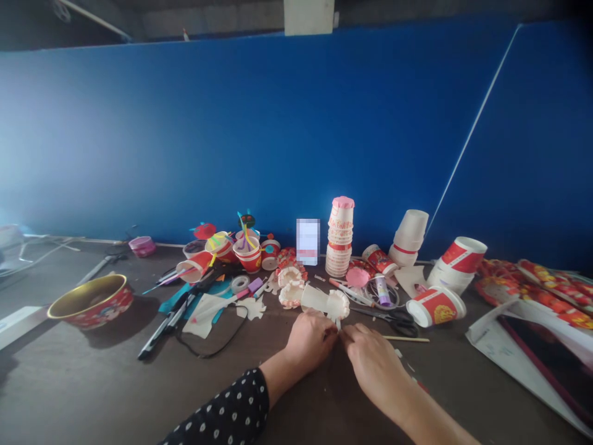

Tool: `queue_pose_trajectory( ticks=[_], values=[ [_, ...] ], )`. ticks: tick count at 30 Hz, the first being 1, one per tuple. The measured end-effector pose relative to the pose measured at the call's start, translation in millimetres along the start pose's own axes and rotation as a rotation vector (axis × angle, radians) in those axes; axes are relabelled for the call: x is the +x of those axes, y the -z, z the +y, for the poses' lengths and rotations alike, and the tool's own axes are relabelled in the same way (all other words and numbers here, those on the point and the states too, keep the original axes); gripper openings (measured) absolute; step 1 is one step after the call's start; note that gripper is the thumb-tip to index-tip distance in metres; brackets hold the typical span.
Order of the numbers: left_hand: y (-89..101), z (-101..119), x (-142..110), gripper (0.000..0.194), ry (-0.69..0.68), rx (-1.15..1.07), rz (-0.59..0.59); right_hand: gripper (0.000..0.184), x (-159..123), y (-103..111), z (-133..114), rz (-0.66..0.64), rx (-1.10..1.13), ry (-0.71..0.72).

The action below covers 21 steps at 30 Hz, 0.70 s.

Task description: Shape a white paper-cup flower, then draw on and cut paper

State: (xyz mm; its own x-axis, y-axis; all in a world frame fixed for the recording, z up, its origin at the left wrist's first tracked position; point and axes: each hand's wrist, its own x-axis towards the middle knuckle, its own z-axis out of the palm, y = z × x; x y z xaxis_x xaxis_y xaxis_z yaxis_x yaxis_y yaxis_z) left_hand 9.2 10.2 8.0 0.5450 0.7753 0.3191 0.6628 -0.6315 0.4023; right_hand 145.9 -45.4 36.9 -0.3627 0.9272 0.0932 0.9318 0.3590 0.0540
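My left hand (312, 337) and my right hand (370, 355) meet at the middle of the table, fingers pinched close together. A thin white strip shows between the fingertips. It seems to belong to the white cut paper cup (319, 299) just beyond, which lies on its side with a frilled, curled edge. The fingers cover part of it. To its left sit further cup pieces (291, 293) with curled edges. Beside my right hand are black-handled scissors (402, 321) and a thin wooden stick (407, 339).
Behind stands a tall stack of cups (340, 247), with a glue stick (382, 290) nearby. Red-and-white paper cups (436, 307) are at right, near a dark tablet (551, 364). A gold-lined bowl (92, 303), pens (169, 321) and paper scraps are at left. A blue partition (296, 123) rises behind.
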Motion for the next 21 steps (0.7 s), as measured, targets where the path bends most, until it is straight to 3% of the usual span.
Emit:
queue_pose_trajectory(
  ticks=[21],
  values=[
    [-2.8, 1.2, 5.4, 0.022, 0.096, 0.092, -0.088, 0.035, 3.3, -6.4, 8.4, 0.036, 0.062, -0.04]
  ],
)
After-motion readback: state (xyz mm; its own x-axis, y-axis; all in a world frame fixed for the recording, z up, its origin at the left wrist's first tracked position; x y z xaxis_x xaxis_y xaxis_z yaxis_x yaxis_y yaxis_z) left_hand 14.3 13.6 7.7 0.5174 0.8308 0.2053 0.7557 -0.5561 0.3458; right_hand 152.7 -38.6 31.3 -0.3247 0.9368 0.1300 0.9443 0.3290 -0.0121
